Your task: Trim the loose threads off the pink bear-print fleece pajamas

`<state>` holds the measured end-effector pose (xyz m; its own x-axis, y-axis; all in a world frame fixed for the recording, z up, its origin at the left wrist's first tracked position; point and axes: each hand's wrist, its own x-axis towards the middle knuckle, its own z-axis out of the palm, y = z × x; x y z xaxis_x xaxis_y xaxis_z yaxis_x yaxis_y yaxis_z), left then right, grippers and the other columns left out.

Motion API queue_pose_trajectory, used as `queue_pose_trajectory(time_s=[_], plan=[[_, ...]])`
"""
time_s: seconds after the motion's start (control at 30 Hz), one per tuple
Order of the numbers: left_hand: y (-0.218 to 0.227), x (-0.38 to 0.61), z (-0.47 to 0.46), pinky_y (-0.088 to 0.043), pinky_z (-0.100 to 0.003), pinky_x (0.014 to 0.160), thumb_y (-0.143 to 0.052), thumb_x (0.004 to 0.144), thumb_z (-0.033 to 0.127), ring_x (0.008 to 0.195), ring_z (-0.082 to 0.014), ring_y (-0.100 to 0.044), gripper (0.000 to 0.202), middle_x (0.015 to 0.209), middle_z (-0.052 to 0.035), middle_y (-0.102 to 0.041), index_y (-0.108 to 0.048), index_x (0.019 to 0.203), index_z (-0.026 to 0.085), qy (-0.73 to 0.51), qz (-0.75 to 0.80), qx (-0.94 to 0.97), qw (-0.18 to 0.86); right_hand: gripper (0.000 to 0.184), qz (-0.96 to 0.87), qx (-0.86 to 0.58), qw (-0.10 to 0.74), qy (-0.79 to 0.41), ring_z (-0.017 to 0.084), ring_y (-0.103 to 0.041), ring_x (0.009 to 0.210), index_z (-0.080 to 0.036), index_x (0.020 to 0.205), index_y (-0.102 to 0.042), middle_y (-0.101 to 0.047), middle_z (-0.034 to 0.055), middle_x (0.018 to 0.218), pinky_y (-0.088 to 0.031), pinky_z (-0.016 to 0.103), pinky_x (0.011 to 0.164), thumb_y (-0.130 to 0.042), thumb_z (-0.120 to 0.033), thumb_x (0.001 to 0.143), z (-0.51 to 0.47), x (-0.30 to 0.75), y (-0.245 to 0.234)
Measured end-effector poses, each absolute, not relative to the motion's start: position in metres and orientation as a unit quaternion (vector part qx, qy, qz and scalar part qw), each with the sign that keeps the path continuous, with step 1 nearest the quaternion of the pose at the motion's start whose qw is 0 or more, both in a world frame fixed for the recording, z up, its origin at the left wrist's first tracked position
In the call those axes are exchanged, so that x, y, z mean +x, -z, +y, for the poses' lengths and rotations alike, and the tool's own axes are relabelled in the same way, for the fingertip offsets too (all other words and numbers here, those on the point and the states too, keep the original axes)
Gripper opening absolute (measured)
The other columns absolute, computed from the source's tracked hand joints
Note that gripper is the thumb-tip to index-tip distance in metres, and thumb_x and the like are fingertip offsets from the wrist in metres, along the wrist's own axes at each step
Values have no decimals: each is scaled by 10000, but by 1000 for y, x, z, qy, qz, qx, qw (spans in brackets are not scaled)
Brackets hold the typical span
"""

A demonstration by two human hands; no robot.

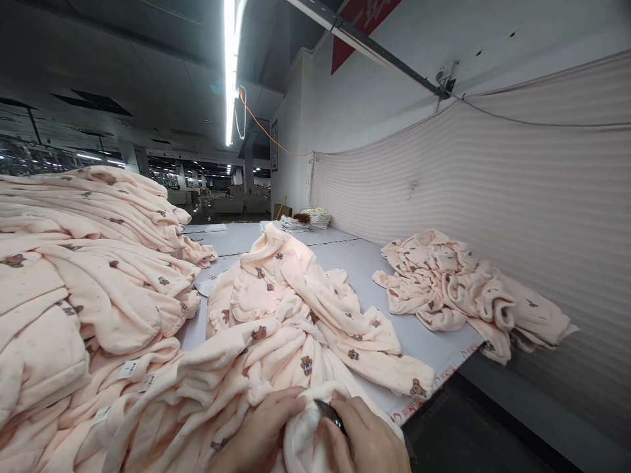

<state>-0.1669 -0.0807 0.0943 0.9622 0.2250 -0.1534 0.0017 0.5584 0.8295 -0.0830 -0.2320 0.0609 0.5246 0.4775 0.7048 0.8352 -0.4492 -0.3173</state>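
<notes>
A pale pink fleece garment [290, 328] with small brown bear prints spreads over the table in front of me. At its near end, my left hand [263, 430] pinches a fold of the fabric between thumb and fingers. My right hand [369, 437] is closed around small dark thread snips [331, 415], whose pointed blade lies against the whitish inner side of the fabric. The handles are mostly hidden inside my fingers. Both hands are close together, with the folded edge between them. A sleeve of the garment stretches right toward the table edge.
A tall pile of similar pink garments [98, 263] fills the left side, with white labels [128, 369] showing. Another crumpled heap [444, 282] lies at the right, overhanging the table [365, 263] edge. White stacks [318, 218] stand at the far end. Striped cloth [493, 197] hangs along the wall.
</notes>
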Motion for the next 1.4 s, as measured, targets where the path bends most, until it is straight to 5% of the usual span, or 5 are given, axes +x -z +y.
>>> queue_pose_trajectory(time_s=[0.37, 0.57, 0.93, 1.23, 1.4], plan=[[-98, -164, -87, -389, -279, 725, -734, 652, 357, 732, -175, -528, 246, 729, -8, -612, -646, 766, 157, -44, 114, 519, 846, 296, -326, -784, 511, 137, 183, -676, 664, -291, 919, -672, -693, 1, 770, -492, 219, 568, -512, -529, 844, -237, -73, -59], [-96, -167, -101, -313, -274, 651, -551, 752, 208, 674, -164, -421, 132, 675, 35, -440, -437, 685, 221, -272, 134, 778, 550, 102, -338, -798, 492, 78, 159, -574, 552, -245, 822, -580, -588, -36, 621, -428, 218, 527, -488, -282, 797, -249, -72, -58], [-85, -176, -103, -406, -245, 692, -568, 786, 258, 772, -171, -494, 170, 804, 11, -528, -415, 718, 224, -282, 96, 663, 686, 275, -458, -757, 465, -39, 171, -661, 827, -252, 1109, -644, -669, 38, 908, -493, 203, 705, -527, -320, 869, -259, -82, -92], [-109, -175, -77, -481, -245, 768, -645, 777, 322, 919, -189, -567, 145, 929, -25, -605, -558, 799, 209, -296, 147, 603, 726, 236, -342, -784, 518, 16, 183, -621, 781, -243, 887, -649, -650, 17, 818, -435, 231, 696, -498, -424, 879, -263, -75, -67], [-126, -171, -43, -387, -163, 352, -542, 836, 416, 388, -47, -349, 269, 674, 41, -544, -476, 701, 193, -212, 136, 544, 800, 284, -196, -813, 549, 2, 173, -529, 603, -227, 668, -486, -536, -32, 628, -385, 253, 604, -609, -475, 731, -286, -63, -20]])
